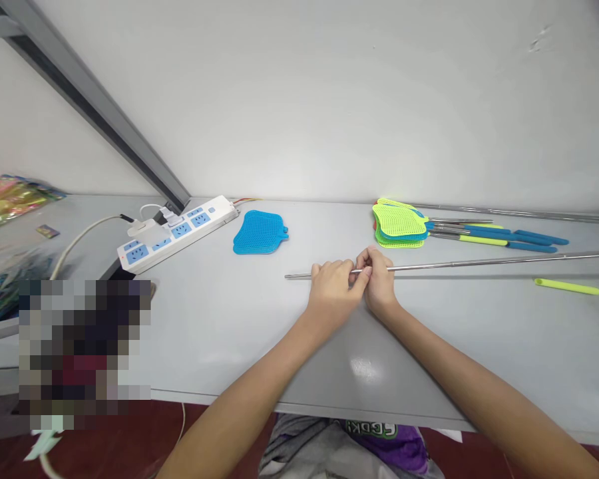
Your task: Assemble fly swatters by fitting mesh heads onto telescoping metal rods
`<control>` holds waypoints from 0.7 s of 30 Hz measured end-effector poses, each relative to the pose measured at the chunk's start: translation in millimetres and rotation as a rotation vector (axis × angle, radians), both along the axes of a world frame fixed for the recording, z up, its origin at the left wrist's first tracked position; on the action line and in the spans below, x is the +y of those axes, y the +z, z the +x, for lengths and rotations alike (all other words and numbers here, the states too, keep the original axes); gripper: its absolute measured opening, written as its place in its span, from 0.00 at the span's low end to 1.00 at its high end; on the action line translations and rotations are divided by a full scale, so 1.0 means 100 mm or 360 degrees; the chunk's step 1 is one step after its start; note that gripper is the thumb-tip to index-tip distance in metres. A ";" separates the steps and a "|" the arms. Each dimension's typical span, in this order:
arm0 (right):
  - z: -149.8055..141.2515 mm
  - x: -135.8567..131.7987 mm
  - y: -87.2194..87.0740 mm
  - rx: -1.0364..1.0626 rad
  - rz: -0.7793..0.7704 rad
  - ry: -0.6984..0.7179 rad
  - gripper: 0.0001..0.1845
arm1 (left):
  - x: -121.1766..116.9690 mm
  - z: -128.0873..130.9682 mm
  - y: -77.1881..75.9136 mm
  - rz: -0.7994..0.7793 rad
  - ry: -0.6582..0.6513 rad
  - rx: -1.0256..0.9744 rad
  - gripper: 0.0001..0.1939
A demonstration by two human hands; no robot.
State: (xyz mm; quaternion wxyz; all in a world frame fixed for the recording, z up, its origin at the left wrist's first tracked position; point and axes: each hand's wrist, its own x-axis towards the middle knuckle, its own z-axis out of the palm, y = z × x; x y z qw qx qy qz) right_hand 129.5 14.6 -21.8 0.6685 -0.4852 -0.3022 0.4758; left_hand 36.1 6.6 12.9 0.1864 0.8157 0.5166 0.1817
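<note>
A long thin metal telescopic rod (452, 264) lies across both hands above the table, reaching past the right edge of the view. My left hand (333, 285) is closed around it near its left end, palm down. Right beside it, my right hand (379, 283) grips the same rod, thumb and fingers pressed together; the two hands touch. Left of the hands, blue perforated fly swatter heads (260, 233) rest in a small stack. Beyond my right hand lies a pile of fly swatters (400, 221) with green and blue heads, metal shafts and coloured handles.
A loose yellow-green handle tube (568, 287) lies at the right. On the left stands a white power strip (180, 234) with plugs and cables. Shiny plastic packs (14, 199) sit at the far left. Another metal rod (519, 213) runs along the wall.
</note>
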 end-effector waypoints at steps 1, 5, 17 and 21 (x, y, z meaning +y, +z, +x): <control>0.00 0.00 0.00 0.0003 0.0002 -0.0001 0.20 | 0.00 0.00 0.00 0.0002 -0.0002 0.0004 0.17; 0.01 0.01 -0.02 -0.0039 0.0002 -0.0010 0.20 | 0.00 -0.01 0.01 -0.0029 -0.0008 0.0023 0.17; 0.03 0.02 -0.06 -0.0135 0.0024 -0.0024 0.20 | 0.00 0.01 0.01 -0.0042 -0.0034 0.0029 0.17; 0.03 0.02 -0.06 -0.0152 0.0022 -0.0024 0.20 | -0.01 0.00 0.01 -0.0045 -0.0038 0.0040 0.16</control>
